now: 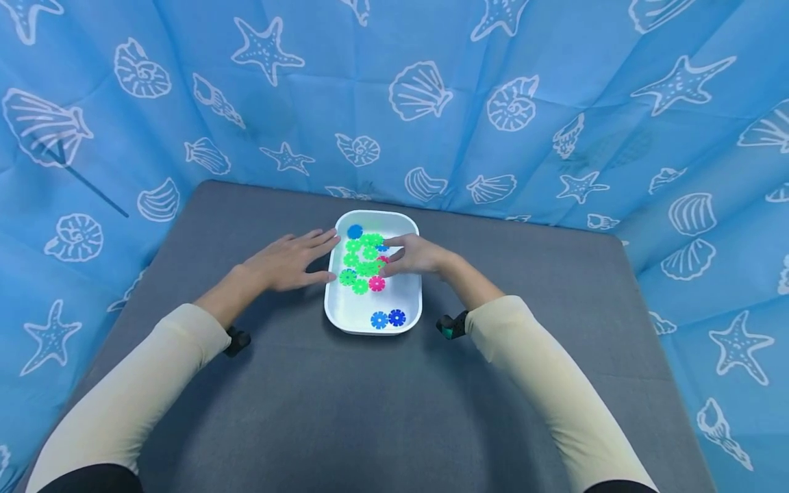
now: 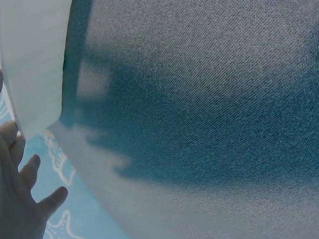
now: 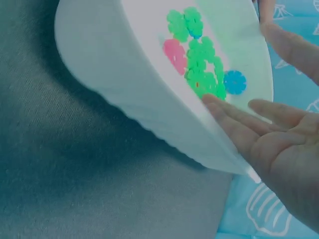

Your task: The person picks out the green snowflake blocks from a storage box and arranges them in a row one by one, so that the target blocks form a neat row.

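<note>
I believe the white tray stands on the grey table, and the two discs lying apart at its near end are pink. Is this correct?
Not quite: those two discs are blue, not pink, as the head view shows. The white tray does stand on the grey table.

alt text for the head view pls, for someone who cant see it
A person's right hand reaches into a white tray of green, blue and pink notched discs, while the left hand spreads its fingers at the tray's left rim. The tray sits on a grey table before a blue seashell-print curtain.
</note>
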`<state>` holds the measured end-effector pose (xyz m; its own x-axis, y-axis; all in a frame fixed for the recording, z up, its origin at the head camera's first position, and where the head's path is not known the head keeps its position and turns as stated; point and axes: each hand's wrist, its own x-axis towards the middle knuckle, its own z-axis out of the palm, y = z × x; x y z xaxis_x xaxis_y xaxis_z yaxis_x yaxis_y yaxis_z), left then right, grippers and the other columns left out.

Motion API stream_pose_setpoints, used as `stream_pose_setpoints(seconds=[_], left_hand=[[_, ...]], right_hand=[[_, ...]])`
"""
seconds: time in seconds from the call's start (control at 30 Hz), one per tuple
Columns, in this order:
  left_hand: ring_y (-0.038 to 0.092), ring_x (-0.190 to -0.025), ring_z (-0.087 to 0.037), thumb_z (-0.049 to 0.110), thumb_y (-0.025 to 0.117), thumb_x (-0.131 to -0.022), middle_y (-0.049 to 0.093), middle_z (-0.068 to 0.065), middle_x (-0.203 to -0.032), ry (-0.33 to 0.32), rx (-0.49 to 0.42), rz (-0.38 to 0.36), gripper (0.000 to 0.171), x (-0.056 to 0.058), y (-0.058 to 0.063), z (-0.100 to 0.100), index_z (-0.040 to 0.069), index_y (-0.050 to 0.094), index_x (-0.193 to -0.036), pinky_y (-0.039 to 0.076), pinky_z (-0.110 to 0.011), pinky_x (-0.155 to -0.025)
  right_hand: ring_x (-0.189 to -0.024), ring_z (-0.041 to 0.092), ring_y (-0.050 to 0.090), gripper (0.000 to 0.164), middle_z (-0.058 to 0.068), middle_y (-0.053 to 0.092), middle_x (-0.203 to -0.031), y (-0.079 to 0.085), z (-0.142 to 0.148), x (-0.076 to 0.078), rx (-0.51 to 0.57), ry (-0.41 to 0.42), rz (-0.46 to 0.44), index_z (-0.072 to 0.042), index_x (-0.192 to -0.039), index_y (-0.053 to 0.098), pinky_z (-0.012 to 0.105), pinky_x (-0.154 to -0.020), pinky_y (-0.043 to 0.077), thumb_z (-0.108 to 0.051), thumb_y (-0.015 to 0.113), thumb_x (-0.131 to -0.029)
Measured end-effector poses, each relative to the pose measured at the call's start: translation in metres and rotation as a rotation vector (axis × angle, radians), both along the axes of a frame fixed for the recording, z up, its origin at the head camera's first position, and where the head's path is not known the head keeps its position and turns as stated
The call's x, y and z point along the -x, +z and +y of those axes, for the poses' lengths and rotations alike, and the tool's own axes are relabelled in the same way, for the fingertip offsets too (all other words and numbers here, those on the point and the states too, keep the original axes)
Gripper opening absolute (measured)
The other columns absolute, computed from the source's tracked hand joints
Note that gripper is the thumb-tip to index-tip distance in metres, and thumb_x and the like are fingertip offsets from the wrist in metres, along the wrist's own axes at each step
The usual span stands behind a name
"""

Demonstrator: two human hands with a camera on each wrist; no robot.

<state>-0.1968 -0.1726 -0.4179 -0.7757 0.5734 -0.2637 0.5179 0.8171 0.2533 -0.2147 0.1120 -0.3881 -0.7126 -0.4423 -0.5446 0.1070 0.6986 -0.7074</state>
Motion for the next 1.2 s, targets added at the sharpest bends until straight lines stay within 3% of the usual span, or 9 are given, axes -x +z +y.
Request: stream_pose_setpoints(seconds=[0.17, 0.3, 0.47, 0.8, 1.2], left_hand=[[0.012, -0.152, -0.034, 0.062, 0.048, -0.097, 0.011, -0.005, -0.167, -0.003, -0.013, 0.001, 0.085, -0.001, -0.002, -0.001, 0.018, 0.015, -0.161, 0.018, -0.065, -0.115], [0.013, -0.152, -0.035, 0.061, 0.049, -0.097, 0.011, -0.006, -0.167, -0.01, -0.021, 0.004, 0.084, -0.001, -0.002, -0.002, 0.017, 0.015, -0.161, 0.019, -0.065, -0.114], [0.014, -0.151, -0.036, 0.06, 0.049, -0.098, 0.012, -0.007, -0.167, -0.016, -0.026, 0.007, 0.083, -0.001, 0.0, -0.002, 0.017, 0.016, -0.161, 0.019, -0.065, -0.114], [0.014, -0.151, -0.035, 0.059, 0.05, -0.098, 0.011, -0.006, -0.167, -0.002, -0.008, 0.002, 0.083, -0.001, 0.003, -0.001, 0.017, 0.016, -0.161, 0.02, -0.065, -0.114], [0.014, -0.151, -0.036, 0.059, 0.049, -0.098, 0.011, -0.007, -0.167, -0.009, 0.0, 0.006, 0.083, 0.0, -0.001, 0.002, 0.016, 0.016, -0.161, 0.02, -0.065, -0.113]], right_hand=[[-0.124, 0.027, 0.058, 0.077, 0.015, 0.055, -0.14, -0.002, -0.01, 0.001, -0.004, -0.111, -0.096, -0.009, -0.154, 0.036, 0.042, -0.104, 0.046, -0.021, 0.075, -0.09], [-0.123, 0.03, 0.058, 0.078, 0.017, 0.048, -0.142, -0.006, -0.015, 0.002, 0.062, -0.216, -0.194, -0.008, -0.155, 0.033, 0.04, -0.1, 0.049, -0.015, 0.075, -0.09], [-0.125, 0.034, 0.057, 0.076, 0.02, 0.053, -0.137, -0.009, -0.018, 0.004, 0.109, -0.275, -0.239, -0.008, -0.156, 0.03, 0.042, -0.1, 0.05, -0.013, 0.072, -0.092], [-0.122, 0.038, 0.059, 0.071, 0.019, 0.062, -0.129, -0.011, -0.023, 0.009, 0.142, -0.313, -0.248, -0.007, -0.155, 0.031, 0.046, -0.096, 0.052, -0.012, 0.068, -0.095], [-0.112, 0.03, 0.065, 0.059, 0.015, 0.066, -0.119, -0.019, -0.032, 0.008, 0.07, -0.315, -0.175, -0.007, -0.149, 0.043, 0.041, -0.094, 0.053, -0.009, 0.066, -0.095]])
